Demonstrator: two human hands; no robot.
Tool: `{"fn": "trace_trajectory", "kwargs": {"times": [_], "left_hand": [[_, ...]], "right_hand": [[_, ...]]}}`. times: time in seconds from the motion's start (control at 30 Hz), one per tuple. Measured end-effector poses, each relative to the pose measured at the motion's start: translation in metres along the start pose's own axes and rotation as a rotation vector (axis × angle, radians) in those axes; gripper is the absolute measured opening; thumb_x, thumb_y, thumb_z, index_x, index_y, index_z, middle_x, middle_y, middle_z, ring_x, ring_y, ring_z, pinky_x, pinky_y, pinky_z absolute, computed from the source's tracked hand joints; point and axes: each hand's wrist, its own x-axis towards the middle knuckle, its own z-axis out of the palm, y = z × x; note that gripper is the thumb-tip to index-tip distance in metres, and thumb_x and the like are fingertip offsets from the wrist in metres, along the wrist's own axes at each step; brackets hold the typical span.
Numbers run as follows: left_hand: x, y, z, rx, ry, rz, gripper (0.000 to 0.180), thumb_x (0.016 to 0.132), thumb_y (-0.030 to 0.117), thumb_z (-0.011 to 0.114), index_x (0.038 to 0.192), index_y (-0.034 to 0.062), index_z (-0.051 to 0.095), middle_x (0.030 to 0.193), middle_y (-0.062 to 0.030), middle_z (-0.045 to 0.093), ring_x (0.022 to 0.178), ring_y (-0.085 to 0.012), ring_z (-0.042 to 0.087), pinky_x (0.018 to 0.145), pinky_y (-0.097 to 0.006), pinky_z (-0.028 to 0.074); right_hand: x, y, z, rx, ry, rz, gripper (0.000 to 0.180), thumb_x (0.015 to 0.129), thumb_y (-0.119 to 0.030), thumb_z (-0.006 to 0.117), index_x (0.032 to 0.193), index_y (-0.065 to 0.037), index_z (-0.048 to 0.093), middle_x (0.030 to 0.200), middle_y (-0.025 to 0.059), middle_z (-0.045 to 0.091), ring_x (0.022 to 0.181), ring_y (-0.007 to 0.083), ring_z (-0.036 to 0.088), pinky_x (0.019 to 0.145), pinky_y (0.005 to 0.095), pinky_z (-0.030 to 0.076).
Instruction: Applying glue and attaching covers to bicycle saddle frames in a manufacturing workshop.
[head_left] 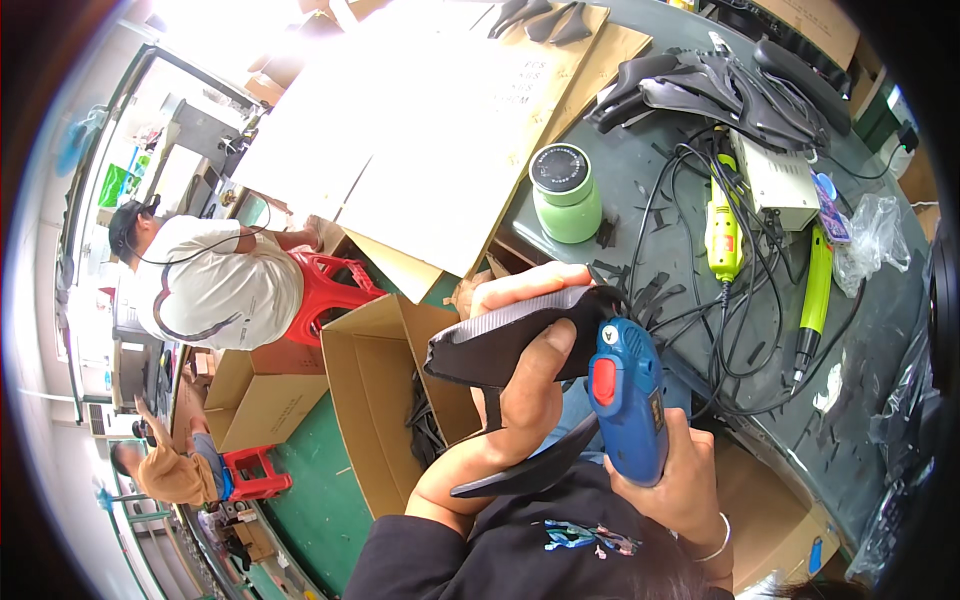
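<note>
My left hand [537, 378] grips a black curved piece [480, 352] with a grey ribbed face, its thumb on the dark side and its fingers along the ribbed side. A long black tapering flap [530, 474] hangs below that hand; whether it belongs to the same piece I cannot tell. My right hand [678, 482] is wrapped round a blue handheld power tool [640, 430] with a red button. The tool's head is up against the right end of the black piece, which hides its working tip.
A green lidded jar [566, 200], black molded parts [720, 90], green-yellow corded tools [724, 225], tangled cables and a white box [778, 185] lie on the grey table with black scraps. Cardboard sheets [430, 130] and an open carton [375, 400] are left; two people sit beyond.
</note>
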Motion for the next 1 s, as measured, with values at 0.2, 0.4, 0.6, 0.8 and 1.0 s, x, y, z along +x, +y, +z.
{"fn": "trace_trajectory", "kwargs": {"times": [0.2, 0.4, 0.6, 0.8, 1.0], "left_hand": [[0.003, 0.011, 0.001, -0.028, -0.001, -0.109, 0.028, 0.076, 0.0, 0.05, 0.104, -0.0012, 0.053, 0.104, -0.0124, 0.057, 0.1, -0.0188, 0.053, 0.089, -0.03, 0.041], [0.01, 0.025, 0.0, 0.036, -0.104, -0.222, 0.025, 0.076, -0.005, 0.051, 0.101, -0.0011, 0.052, 0.102, -0.0103, 0.057, 0.097, -0.0158, 0.054, 0.087, -0.028, 0.042], [0.013, 0.023, -0.009, 0.154, -0.245, -0.256, 0.031, 0.075, -0.01, 0.05, 0.104, -0.0008, 0.052, 0.106, -0.0078, 0.053, 0.098, -0.0155, 0.051, 0.087, -0.027, 0.04], [0.025, 0.022, -0.016, 0.335, -0.575, -0.112, 0.036, 0.072, -0.013, 0.047, 0.105, 0.0006, 0.054, 0.099, -0.0081, 0.058, 0.095, -0.0164, 0.055, 0.087, -0.028, 0.041], [0.028, 0.022, -0.02, 0.484, -0.676, -0.054, 0.036, 0.071, -0.01, 0.052, 0.105, 0.0022, 0.055, 0.099, -0.0092, 0.059, 0.094, -0.0194, 0.057, 0.086, -0.029, 0.043]], "right_hand": [[0.0, -0.001, 0.0, -0.215, 0.055, -0.05, 0.059, 0.052, -0.012, 0.079, 0.099, 0.003, 0.048, 0.065, 0.0122, 0.058, 0.057, 0.0293, 0.057, 0.055, 0.0355, 0.045], [-0.002, 0.002, 0.001, -0.334, 0.081, -0.088, 0.061, 0.051, -0.012, 0.08, 0.101, 0.003, 0.048, 0.066, 0.0129, 0.057, 0.056, 0.0294, 0.055, 0.054, 0.0358, 0.043], [-0.004, 0.001, -0.004, -0.225, 0.011, -0.076, 0.059, 0.051, -0.013, 0.08, 0.098, 0.003, 0.048, 0.063, 0.0104, 0.056, 0.054, 0.0282, 0.055, 0.053, 0.0349, 0.043], [-0.005, -0.001, -0.003, -0.172, -0.018, -0.073, 0.055, 0.052, -0.013, 0.079, 0.096, 0.002, 0.049, 0.06, 0.0094, 0.056, 0.052, 0.0274, 0.055, 0.053, 0.0345, 0.043], [-0.003, -0.008, -0.003, -0.197, -0.028, -0.057, 0.047, 0.056, -0.014, 0.077, 0.09, 0.0, 0.047, 0.064, 0.0121, 0.059, 0.056, 0.0312, 0.059, 0.056, 0.0351, 0.047]]}}
